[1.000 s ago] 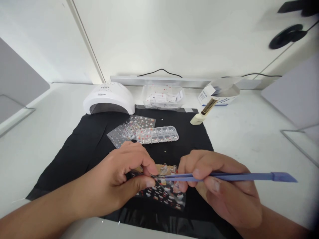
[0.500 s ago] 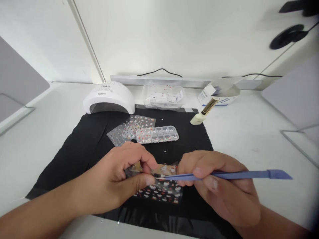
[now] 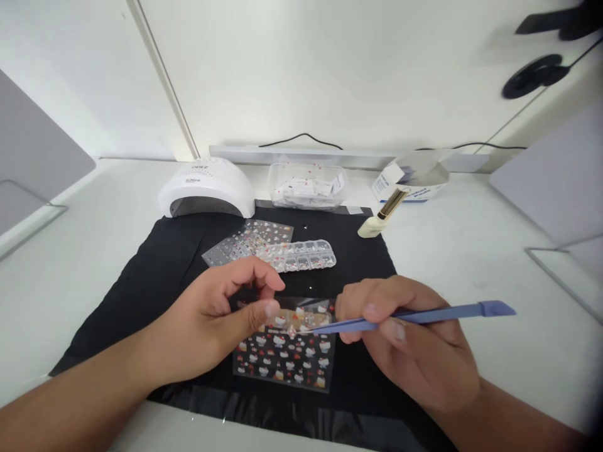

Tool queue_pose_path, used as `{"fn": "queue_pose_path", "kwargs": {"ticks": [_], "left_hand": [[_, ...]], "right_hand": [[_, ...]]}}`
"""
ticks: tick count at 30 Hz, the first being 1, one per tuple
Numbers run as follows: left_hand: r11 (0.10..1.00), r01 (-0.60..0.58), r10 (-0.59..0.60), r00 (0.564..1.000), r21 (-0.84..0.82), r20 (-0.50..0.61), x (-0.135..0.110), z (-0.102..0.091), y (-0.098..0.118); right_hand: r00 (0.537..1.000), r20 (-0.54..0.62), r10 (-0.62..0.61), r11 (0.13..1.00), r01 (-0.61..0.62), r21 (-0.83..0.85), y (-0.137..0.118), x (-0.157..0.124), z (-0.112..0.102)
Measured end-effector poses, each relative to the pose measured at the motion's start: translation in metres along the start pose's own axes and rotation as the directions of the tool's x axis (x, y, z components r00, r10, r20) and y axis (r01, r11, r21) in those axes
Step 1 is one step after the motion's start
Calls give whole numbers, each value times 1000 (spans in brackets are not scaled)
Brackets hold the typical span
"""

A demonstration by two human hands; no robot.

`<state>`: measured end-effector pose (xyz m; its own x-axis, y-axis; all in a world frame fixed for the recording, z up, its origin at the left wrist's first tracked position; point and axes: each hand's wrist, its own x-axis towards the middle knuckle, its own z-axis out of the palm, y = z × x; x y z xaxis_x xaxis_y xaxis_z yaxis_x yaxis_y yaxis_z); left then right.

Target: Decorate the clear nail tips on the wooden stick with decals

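Observation:
My right hand (image 3: 414, 339) grips a pair of blue tweezers (image 3: 438, 314), their points aimed left. A small whitish-red piece (image 3: 291, 331), possibly a sticker or charm, is at the tweezer tips. Below lies a clear sticker sheet (image 3: 282, 361) printed with white cat figures and red bits. A tan strip (image 3: 325, 317) with small shiny pieces shows along the sheet's upper part, partly behind my hands. My left hand (image 3: 226, 320) hovers over the sheet's upper left, fingers curled and a gap between thumb and index finger; I see nothing held there.
Beyond my hands on the black mat (image 3: 155, 301) are a clear compartment case (image 3: 311, 254) of tiny gems and more sticker sheets (image 3: 226, 248). A white nail lamp (image 3: 207, 185), a plastic tub (image 3: 306, 185), a cardboard box (image 3: 424, 185) and a gold-capped polish bottle (image 3: 372, 226) stand behind.
My left thumb and fingers have come away from the tweezer tips, moving slightly left and up. The small piece now shows at the tips, and more of the sticker sheet is uncovered.

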<state>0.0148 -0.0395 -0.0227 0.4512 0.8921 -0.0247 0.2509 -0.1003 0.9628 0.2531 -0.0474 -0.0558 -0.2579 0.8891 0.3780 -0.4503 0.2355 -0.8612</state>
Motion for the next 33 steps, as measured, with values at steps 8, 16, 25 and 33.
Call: {"fn": "queue_pose_path", "kwargs": {"ticks": [8,16,25,33], "left_hand": [[994,12,27,931,105,-363,27,-36,-10],[756,133,257,841,641,-476,41,-60,-31],[638,-139,322,941,757,-99,36,-33,-23],[654,-147,285,956,742,-62,41,-44,-30]], "right_hand": [[998,-23,50,996,-48,76,1,5,-5],[995,-84,50,996,-43,76,-3,26,-27],[985,-101,139,989,-134,57,-5,31,-31],[969,-82,234,972,-234,18,-3,39,-40]]}}
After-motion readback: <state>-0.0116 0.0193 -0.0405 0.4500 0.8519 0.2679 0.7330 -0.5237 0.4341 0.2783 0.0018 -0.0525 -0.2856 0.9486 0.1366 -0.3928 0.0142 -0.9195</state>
